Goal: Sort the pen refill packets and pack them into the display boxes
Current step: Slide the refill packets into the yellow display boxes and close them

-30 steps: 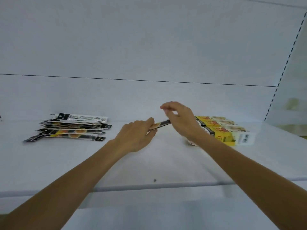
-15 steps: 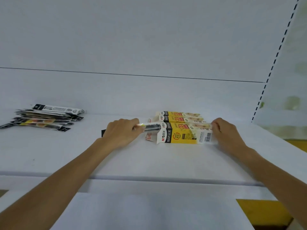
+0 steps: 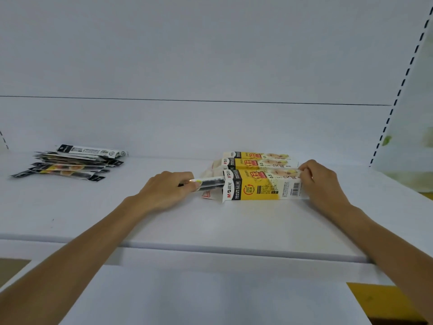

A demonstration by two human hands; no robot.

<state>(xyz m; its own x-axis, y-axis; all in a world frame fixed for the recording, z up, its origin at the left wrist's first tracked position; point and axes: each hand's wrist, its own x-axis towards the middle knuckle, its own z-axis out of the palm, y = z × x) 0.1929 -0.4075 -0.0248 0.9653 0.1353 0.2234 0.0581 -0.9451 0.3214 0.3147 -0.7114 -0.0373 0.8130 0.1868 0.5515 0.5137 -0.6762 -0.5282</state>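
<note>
Three yellow, white and black display boxes lie side by side on the white shelf. The nearest display box has its open flap at the left end. My left hand grips a dark refill packet whose far end sits inside that open end. My right hand holds the box's right end with curled fingers. A second box and a third box lie behind it. A loose pile of black and yellow refill packets lies at the far left of the shelf.
The shelf's back panel rises right behind the boxes. A perforated upright bounds the shelf at the right. A lower white surface lies in front of the shelf's edge.
My right hand let go of the packet and moved to the right end of the nearest box. My left hand pushed the packet rightward into the box's open end.
</note>
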